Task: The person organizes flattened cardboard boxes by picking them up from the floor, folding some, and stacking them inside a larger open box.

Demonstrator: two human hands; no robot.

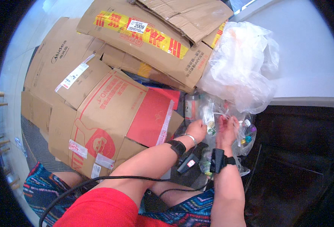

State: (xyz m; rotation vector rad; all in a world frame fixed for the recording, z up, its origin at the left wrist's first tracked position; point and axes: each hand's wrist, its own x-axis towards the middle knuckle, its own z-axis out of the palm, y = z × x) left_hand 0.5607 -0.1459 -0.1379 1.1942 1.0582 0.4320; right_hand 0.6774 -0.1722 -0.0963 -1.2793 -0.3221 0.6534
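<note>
A clear plastic bag (245, 147) with several bottles in it stands in front of me. My left hand (196, 130) is closed on the near left side of this bag, beside a pale package with a green leaf print (211, 128). My right hand (227, 128) is at the bag's upper part, its curled fingers on the thin plastic; the film partly covers the fingertips. A white-capped bottle (246, 123) lies just right of that hand. Behind the left hand stands a clear jar with a red and white label (192, 108).
Flattened cardboard boxes (99, 98) lean in a stack at left and back. A crumpled white plastic bag (240, 64) bulges beyond my hands. A dark wooden surface (291, 162) is at right. A black cable (117, 177) crosses my lap, and a dark object with a small label (188, 163) lies between my forearms.
</note>
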